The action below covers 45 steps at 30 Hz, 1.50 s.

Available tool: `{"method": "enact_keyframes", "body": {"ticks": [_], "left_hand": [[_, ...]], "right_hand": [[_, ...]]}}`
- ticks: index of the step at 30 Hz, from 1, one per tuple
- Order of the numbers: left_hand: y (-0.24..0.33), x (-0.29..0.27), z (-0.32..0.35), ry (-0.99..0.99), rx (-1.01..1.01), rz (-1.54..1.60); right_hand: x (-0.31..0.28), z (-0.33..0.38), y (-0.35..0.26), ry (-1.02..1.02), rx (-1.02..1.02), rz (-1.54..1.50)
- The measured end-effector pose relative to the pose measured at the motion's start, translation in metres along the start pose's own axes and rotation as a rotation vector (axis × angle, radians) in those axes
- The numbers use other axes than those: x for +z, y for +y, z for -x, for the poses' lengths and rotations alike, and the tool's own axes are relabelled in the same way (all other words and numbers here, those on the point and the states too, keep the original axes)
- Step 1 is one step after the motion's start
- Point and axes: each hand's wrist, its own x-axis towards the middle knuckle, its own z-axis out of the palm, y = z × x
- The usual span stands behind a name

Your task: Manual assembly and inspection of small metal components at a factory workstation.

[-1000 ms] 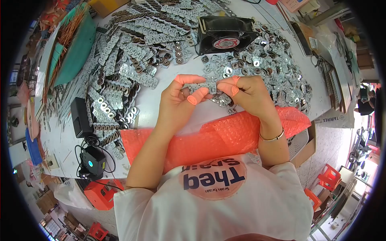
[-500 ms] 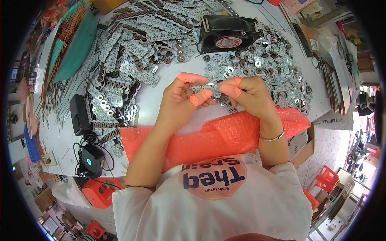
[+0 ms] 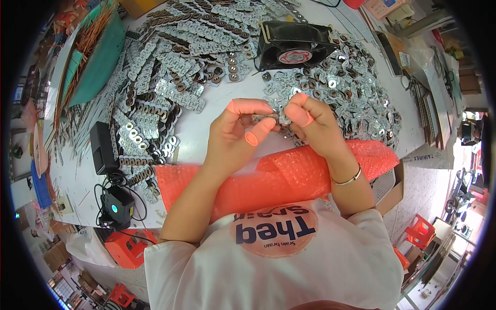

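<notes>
My left hand (image 3: 232, 132) is closed, thumb and forefinger pinching a short silver metal strip (image 3: 258, 118) of small stamped plates. Most of that strip is hidden behind the fingers. Close beside its end, my right hand (image 3: 318, 124) is closed with thumb and forefinger pressed together; whatever they pinch is too small and covered to name. Orange finger cots sit on the thumbs and forefingers of both hands. A heap of loose small metal plates (image 3: 351, 88) lies just beyond my right hand. Red bubble wrap (image 3: 243, 188) lies under my forearms.
A black fan (image 3: 297, 45) stands behind the hands. Rows of joined metal strips (image 3: 178, 62) cover the left back of the white table (image 3: 199, 137). At left are a green basin (image 3: 101, 72) with copper-coloured strips, a black box (image 3: 103, 147) and a cabled black device (image 3: 118, 206).
My right hand has tilted upward, its fingertips moving slightly up and left along the strip. My left fingers have closed further over the strip, hiding more of it.
</notes>
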Motion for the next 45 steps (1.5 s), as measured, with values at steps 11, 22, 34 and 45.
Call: {"method": "enact_keyframes", "body": {"ticks": [11,22,34,45], "left_hand": [[-0.005,-0.007,-0.004,0.006,0.388,-0.625],[-0.002,-0.004,0.001,-0.03,0.398,-0.67],[0.001,0.0,-0.002,-0.005,0.0,-0.442],[0.006,-0.006,-0.003,0.092,-0.142,-0.136]], "right_hand": [[0.0,-0.003,0.007,0.076,-0.185,0.249],[-0.005,0.002,-0.002,0.155,-0.096,0.282],[-0.019,0.001,-0.01,0.168,-0.126,0.488],[-0.015,0.003,-0.01,0.113,-0.181,0.33]]}}
